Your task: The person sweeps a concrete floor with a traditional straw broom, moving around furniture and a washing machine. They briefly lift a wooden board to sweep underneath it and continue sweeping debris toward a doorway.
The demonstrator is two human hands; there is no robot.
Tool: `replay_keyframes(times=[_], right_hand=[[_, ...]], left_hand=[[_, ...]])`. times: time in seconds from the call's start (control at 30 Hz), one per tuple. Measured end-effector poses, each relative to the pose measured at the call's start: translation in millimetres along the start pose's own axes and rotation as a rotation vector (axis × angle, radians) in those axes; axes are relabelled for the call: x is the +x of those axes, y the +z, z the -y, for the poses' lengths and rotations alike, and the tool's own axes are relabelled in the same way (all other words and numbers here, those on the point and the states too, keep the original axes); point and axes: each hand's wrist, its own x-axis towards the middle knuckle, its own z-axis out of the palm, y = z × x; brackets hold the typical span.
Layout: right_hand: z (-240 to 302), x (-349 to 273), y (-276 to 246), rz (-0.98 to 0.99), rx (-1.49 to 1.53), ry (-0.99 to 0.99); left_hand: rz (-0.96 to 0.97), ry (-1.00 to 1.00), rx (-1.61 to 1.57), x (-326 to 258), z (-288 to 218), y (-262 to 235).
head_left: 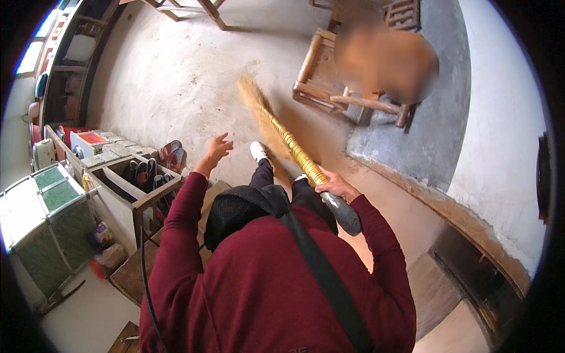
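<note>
R hand (335, 185) on broom (282, 132)

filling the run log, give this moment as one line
right hand: grips straw broom with gold-wound handle | left hand: open, raised, empty | broom head on grey concrete floor

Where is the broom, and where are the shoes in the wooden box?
broom (294, 150): head view, on its gold-wrapped handle.
shoes (143, 172): head view, on a dark shoe inside the wooden box.
</note>
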Motion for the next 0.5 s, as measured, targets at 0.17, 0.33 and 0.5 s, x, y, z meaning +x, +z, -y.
replay_keyframes(times=[0.17,0.33,0.5], right_hand=[[53.1,96.7,27.3,-0.229,-0.184,-0.21],[114.0,219.8,77.6,-0.232,-0.214,-0.133],[134.1,249.8,135.2,-0.087,-0.662,-0.014]], left_hand=[[-0.055,-0.019,-0.133,-12.9,32.3,-62.7],[-0.133,-0.039,-0.209,-30.8,51.7,-121.3],[-0.21,-0.048,-0.299,-51.6,70.1,-155.1]])
